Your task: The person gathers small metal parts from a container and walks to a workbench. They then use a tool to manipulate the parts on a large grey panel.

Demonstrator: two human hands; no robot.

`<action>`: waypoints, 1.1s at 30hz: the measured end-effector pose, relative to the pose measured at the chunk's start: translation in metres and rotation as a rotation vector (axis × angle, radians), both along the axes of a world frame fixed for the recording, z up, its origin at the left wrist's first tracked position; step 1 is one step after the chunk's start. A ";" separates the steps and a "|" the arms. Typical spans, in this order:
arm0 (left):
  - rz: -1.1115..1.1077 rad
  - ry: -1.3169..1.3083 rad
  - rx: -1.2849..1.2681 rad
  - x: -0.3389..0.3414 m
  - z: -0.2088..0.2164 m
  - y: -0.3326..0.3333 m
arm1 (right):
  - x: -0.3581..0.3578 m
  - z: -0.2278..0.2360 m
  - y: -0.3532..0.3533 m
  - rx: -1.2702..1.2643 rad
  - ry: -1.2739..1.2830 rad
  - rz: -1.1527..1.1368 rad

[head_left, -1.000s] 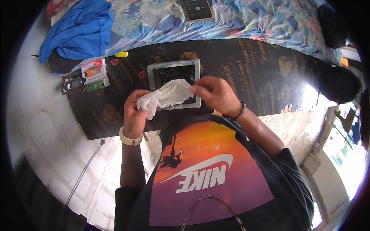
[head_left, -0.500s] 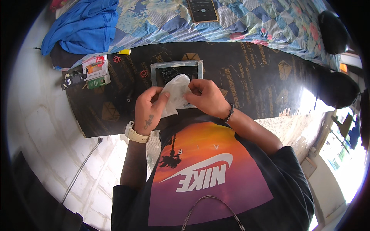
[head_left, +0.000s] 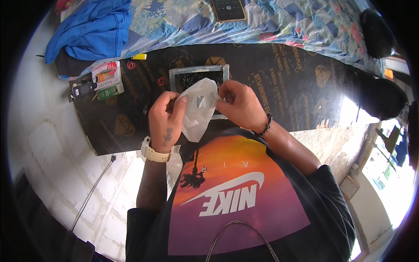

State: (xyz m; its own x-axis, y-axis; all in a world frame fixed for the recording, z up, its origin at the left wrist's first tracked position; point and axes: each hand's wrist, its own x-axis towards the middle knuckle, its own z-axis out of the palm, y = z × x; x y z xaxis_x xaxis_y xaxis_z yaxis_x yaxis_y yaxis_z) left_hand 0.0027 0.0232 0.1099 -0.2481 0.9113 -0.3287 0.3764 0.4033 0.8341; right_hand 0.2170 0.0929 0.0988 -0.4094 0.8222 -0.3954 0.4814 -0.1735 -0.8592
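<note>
A thin, whitish, see-through plastic bag (head_left: 198, 118) is stretched between my two hands. My left hand (head_left: 165, 117) pinches its left edge between thumb and fingers. At the opposite edge, my right hand (head_left: 243, 104) grips the bag with its fingertips. Through the film a small greyish patch shows; I cannot tell what it is. Under the bag lies a shallow rectangular tray (head_left: 198, 68) with a grey frame. Dark loose bits (head_left: 182, 80) cover its bottom, partly hidden by the bag and my hands.
The tray rests on a black printed board (head_left: 279, 107). To the left are small card packets (head_left: 107, 75), red rubber bands (head_left: 162, 81) and a yellow object (head_left: 139, 56). Beyond it, patterned bedding (head_left: 270, 28) holds a phone (head_left: 229, 9) and a blue cloth (head_left: 89, 32).
The bag has opened out wider and hangs lower toward me. My right hand has shifted slightly right and toward me, still pinching the bag; my left hand has moved a little left.
</note>
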 end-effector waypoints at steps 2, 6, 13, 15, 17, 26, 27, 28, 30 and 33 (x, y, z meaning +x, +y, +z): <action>0.011 -0.020 0.003 0.003 0.000 0.001 | -0.003 0.006 0.002 0.061 0.003 0.018; 0.021 -0.024 -0.026 0.008 0.000 0.002 | -0.010 0.016 0.004 0.062 0.066 0.021; 0.046 -0.054 0.004 0.015 0.009 0.002 | -0.016 0.003 0.009 0.308 0.152 0.157; 0.041 -0.066 0.022 0.019 0.009 0.000 | -0.022 -0.004 0.012 0.185 -0.073 0.300; 0.022 -0.074 0.042 0.023 0.002 -0.005 | -0.025 -0.013 0.013 0.111 -0.211 0.334; -0.082 -0.049 0.348 0.038 0.008 -0.025 | -0.019 -0.067 -0.007 0.031 0.130 0.039; 0.020 -0.074 0.336 0.035 0.004 -0.031 | -0.017 -0.066 -0.005 0.020 0.127 0.053; 0.119 -0.102 0.326 0.032 -0.005 -0.039 | -0.014 -0.063 -0.003 0.010 0.121 0.063; 0.322 -0.300 0.281 0.027 -0.019 -0.046 | -0.010 -0.051 0.002 0.017 0.103 0.098; 0.478 -0.449 0.268 0.017 -0.036 -0.031 | -0.013 -0.026 0.006 -0.013 0.273 0.071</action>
State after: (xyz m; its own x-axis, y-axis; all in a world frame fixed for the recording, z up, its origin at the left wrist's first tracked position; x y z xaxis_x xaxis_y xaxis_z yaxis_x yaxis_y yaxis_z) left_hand 0.0192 -0.0074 0.0743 -0.5344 0.8001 -0.2724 -0.1945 0.1972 0.9609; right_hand 0.2043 0.0986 0.0728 -0.5585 0.7833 -0.2728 0.2439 -0.1593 -0.9566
